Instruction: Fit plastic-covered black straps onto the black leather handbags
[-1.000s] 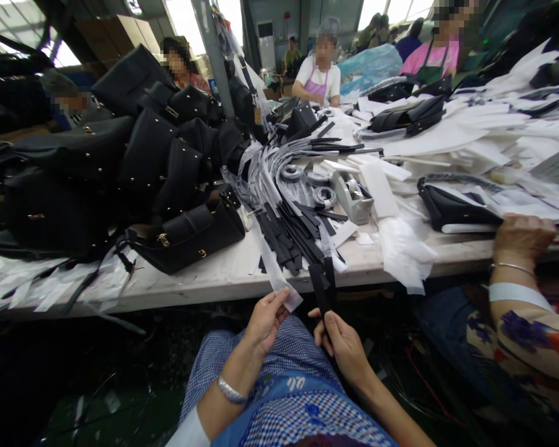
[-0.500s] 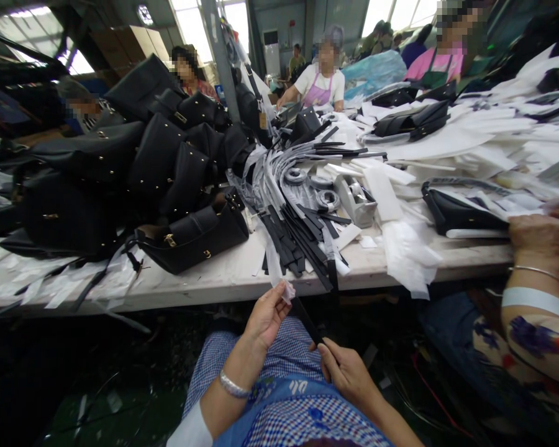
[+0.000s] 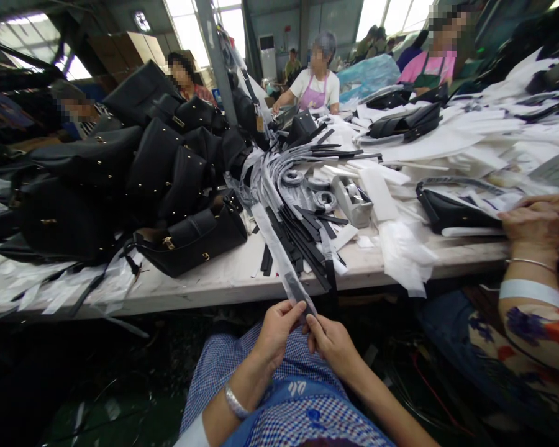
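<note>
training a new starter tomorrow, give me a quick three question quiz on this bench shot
1. True or false: the left hand and right hand both grip one sleeved black strap.
2. The nearest handbag lies on which side of the strap pile? A) left B) right C) on top
3. Fill in: the co-worker's hand has a thin ____ at its wrist.
Key: 1 true; 2 A; 3 bangle.

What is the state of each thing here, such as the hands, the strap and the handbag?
left hand: pinching the black strap near its end.
right hand: pinching the same end.
black strap: partly inside a clear plastic sleeve, leading up to the table.
handbag: flap closed, lying on the table.
co-worker's hand: resting at the table edge.
</note>
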`<state>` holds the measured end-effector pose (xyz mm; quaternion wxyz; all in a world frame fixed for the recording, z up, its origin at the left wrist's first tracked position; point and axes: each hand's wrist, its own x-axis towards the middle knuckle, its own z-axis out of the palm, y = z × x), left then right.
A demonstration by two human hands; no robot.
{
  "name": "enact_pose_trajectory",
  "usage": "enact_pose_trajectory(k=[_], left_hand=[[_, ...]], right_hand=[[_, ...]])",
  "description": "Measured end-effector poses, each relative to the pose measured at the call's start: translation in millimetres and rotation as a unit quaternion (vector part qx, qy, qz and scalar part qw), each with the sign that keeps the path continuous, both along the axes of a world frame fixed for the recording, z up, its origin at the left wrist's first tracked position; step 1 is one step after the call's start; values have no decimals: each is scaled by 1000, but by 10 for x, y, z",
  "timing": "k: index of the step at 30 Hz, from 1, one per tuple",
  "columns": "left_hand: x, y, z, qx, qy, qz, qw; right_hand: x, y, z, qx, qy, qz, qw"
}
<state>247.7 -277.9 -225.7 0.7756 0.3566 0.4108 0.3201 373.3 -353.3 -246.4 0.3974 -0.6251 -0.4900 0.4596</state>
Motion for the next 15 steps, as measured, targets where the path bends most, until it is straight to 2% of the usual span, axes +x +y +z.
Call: enact_pose_trajectory(k=[2, 4, 6, 8, 12, 13, 15], left_hand=[[-55, 75, 27, 30, 11, 19, 999], [-134, 189, 60, 47, 23, 67, 996], [-196, 262, 82, 56, 31, 96, 993], [-202, 234, 81, 63, 38, 76, 994], [-82, 5, 35, 71, 32, -37, 996], [-61, -25, 27, 71, 28, -48, 996], [-65, -5, 17, 76, 31, -29, 996]], right_hand=[[25, -21, -1, 2, 30, 31, 999], [46, -101, -49, 7, 47, 58, 997], [55, -182, -109, -3, 55, 55, 997], [52, -206, -126, -14, 58, 30, 998], [46, -111, -12, 12, 57, -24, 998], [50, -95, 8, 18, 59, -27, 998], [60, -115, -13, 16, 65, -13, 998]])
